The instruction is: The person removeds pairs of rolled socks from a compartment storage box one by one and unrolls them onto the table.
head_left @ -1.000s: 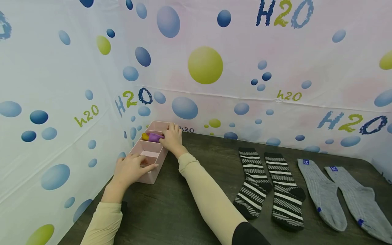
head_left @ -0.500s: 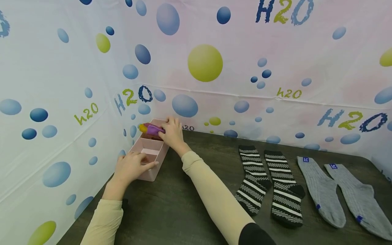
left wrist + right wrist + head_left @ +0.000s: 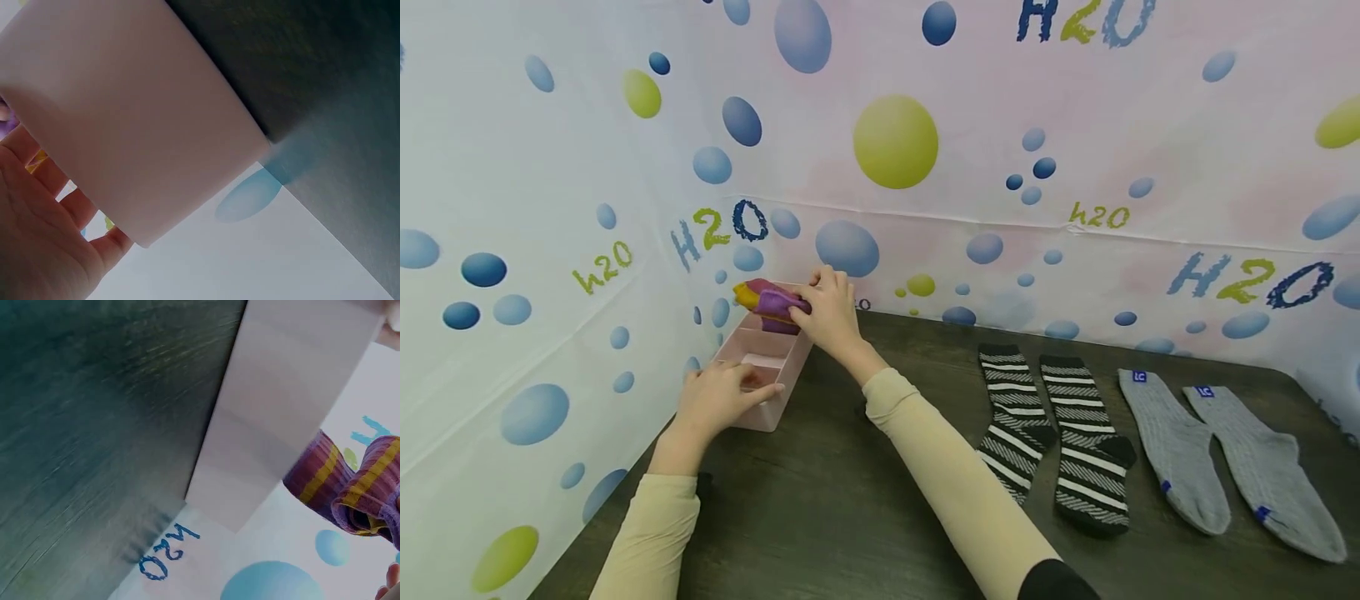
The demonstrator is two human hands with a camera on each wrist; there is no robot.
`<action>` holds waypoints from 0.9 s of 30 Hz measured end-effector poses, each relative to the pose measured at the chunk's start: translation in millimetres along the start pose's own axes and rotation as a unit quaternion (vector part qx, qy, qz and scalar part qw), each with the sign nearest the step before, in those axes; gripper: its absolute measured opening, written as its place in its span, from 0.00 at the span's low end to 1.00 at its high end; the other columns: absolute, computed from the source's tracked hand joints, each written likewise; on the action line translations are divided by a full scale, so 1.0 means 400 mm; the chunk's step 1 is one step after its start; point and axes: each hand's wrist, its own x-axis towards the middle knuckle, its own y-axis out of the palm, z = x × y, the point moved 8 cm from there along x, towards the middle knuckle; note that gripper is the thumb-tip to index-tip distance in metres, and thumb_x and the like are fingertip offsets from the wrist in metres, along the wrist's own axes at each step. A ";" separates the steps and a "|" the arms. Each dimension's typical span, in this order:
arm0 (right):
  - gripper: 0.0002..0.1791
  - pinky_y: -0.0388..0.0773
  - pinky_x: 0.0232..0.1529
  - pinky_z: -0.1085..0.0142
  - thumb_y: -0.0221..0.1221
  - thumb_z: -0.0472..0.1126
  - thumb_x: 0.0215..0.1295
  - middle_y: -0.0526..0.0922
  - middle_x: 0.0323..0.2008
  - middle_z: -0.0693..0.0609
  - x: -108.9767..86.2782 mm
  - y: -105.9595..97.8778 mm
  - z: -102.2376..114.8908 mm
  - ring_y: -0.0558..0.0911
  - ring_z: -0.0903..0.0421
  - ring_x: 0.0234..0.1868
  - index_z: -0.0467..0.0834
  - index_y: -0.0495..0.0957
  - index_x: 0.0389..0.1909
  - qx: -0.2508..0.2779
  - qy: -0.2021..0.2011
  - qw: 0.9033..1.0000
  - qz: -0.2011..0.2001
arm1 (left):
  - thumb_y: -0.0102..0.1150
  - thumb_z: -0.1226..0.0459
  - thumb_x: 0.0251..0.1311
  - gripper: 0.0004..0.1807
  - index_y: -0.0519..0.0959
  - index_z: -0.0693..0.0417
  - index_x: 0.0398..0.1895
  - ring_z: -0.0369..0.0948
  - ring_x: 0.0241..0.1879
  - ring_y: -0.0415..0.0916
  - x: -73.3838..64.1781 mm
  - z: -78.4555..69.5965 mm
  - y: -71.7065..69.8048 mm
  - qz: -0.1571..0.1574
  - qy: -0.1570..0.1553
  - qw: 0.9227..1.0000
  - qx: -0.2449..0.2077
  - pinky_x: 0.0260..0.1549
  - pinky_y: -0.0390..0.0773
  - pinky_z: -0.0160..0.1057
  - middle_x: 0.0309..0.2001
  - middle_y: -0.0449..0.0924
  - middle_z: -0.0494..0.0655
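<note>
My right hand [image 3: 833, 312] pinches a folded pair of striped socks [image 3: 769, 297], purple, maroon and yellow, at its right end. The sock bundle is raised over the far part of a long pink divided box [image 3: 767, 415], its lower purple part still overlapping a compartment in the head view. In the right wrist view the rolled socks [image 3: 369, 484] show yellow stripes beside the box's long wall [image 3: 269, 406]. My left hand [image 3: 711, 400] grips the near end of the box, fingers bent over the rim and thumb stretched along it. The left wrist view shows the box's end wall [image 3: 125, 125].
Two black-and-white striped socks [image 3: 1078, 433] lie flat on the dark table [image 3: 820, 508], right of my right arm. Farther right lie two grey socks [image 3: 1176, 454] with blue labels. A bubble-printed sheet [image 3: 925, 225] stands behind and left of the box.
My right hand has lifted the striped socks up from the box's compartment to above the rim. The left hand keeps its place on the box. The head view has tilted down slightly.
</note>
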 end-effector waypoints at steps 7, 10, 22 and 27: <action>0.11 0.62 0.45 0.58 0.63 0.48 0.62 0.68 0.44 0.51 -0.059 -0.086 0.009 0.64 0.51 0.46 0.52 0.86 0.43 0.013 -0.044 0.997 -0.057 | 0.55 0.34 0.57 0.31 0.83 0.49 0.44 0.55 0.48 0.79 -0.005 -0.004 0.004 0.004 -0.001 1.000 -0.006 0.52 0.63 0.72 0.42 0.85 0.51; 0.10 0.63 0.46 0.57 0.63 0.47 0.62 0.68 0.44 0.51 -0.090 -0.118 0.017 0.64 0.51 0.46 0.51 0.85 0.42 0.007 -0.065 0.995 -0.077 | 0.54 0.33 0.57 0.32 0.83 0.50 0.44 0.55 0.48 0.78 -0.007 -0.002 0.006 0.004 -0.001 1.000 -0.004 0.52 0.62 0.73 0.42 0.85 0.52; 0.10 0.63 0.47 0.54 0.64 0.43 0.60 0.71 0.46 0.49 -0.194 -0.271 -0.002 0.63 0.49 0.50 0.47 0.86 0.41 0.031 -0.066 0.990 -0.123 | 0.54 0.33 0.57 0.34 0.84 0.52 0.43 0.57 0.48 0.77 -0.010 0.009 0.001 0.003 0.000 1.000 -0.011 0.51 0.62 0.71 0.43 0.85 0.56; 0.09 0.63 0.47 0.53 0.65 0.42 0.58 0.71 0.45 0.49 -0.245 -0.325 -0.027 0.64 0.48 0.51 0.47 0.86 0.39 0.034 -0.059 0.990 -0.119 | 0.55 0.33 0.57 0.33 0.84 0.53 0.42 0.57 0.47 0.77 -0.008 -0.002 -0.001 0.010 0.002 1.000 -0.022 0.50 0.63 0.69 0.42 0.85 0.56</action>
